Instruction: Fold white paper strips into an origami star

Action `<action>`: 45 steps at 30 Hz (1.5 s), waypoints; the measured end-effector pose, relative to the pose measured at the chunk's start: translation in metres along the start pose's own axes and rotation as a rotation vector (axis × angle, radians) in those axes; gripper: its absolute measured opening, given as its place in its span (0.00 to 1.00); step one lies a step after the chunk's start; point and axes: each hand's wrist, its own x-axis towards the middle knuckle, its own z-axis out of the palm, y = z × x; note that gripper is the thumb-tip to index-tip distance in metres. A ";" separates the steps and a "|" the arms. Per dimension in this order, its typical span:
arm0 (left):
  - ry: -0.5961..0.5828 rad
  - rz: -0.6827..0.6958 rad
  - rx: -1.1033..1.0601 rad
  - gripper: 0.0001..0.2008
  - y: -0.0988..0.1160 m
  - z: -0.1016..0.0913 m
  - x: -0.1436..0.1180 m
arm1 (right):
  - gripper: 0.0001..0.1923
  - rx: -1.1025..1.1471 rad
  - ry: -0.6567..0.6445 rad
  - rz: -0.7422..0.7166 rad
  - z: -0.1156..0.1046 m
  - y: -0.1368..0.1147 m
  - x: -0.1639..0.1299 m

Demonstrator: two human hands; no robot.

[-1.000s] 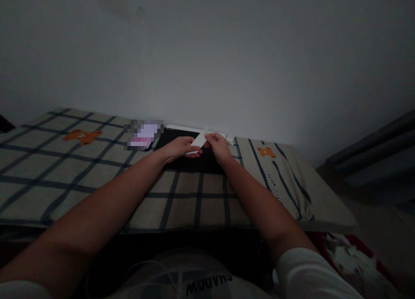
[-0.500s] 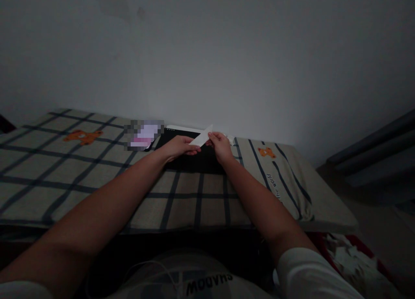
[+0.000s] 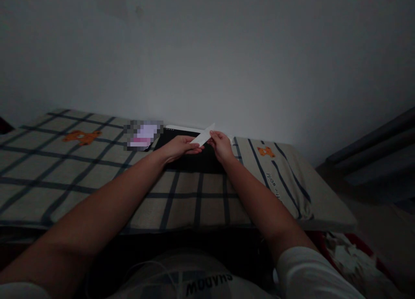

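Observation:
A folded piece of white paper (image 3: 203, 137), narrow and pointed at its upper end, is held slantwise between my two hands. My left hand (image 3: 182, 147) grips its lower left end, thumb on top and fingers beneath. At the right edge, my right hand (image 3: 221, 144) pinches the paper between thumb and forefinger. Both hands are over a flat black board or pad (image 3: 194, 164) lying on the bed; its exact kind is hard to make out in the dim light.
The bed (image 3: 106, 173) has a checked cover with bear prints and stands against a grey wall (image 3: 227, 65). A phone (image 3: 142, 135) with a blurred-out screen lies left of the black pad. At lower right, a red bin (image 3: 363, 247) holds crumpled white paper. Dark curtains (image 3: 376, 152) hang at right.
The paper has tilted slightly and shifted a little to the right, now looking narrower. My left fingers have moved slightly along it; both hands keep hold.

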 end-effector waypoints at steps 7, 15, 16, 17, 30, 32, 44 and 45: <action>-0.113 -0.025 -0.070 0.14 0.003 -0.002 -0.003 | 0.11 -0.025 -0.007 -0.009 -0.004 0.002 0.003; 0.014 -0.016 -0.031 0.11 0.000 -0.001 0.000 | 0.11 -0.027 -0.002 -0.005 -0.006 0.004 0.006; 0.005 -0.021 -0.038 0.11 0.000 -0.001 -0.001 | 0.11 -0.026 0.002 -0.004 -0.006 0.004 0.006; -0.018 -0.029 -0.051 0.12 0.001 -0.001 -0.002 | 0.11 -0.017 0.004 -0.003 -0.007 0.003 0.006; -0.289 -0.058 -0.190 0.19 0.005 -0.007 -0.008 | 0.08 0.184 -0.056 0.067 -0.013 0.003 0.009; -0.293 -0.066 -0.153 0.19 0.006 -0.008 -0.008 | 0.08 0.200 -0.105 0.109 -0.015 0.003 0.009; 0.144 0.081 0.145 0.15 0.000 -0.007 -0.001 | 0.11 0.104 -0.229 0.111 0.002 0.005 -0.007; 0.163 0.078 0.175 0.14 0.000 -0.007 -0.002 | 0.11 0.089 -0.236 0.114 0.003 0.005 -0.009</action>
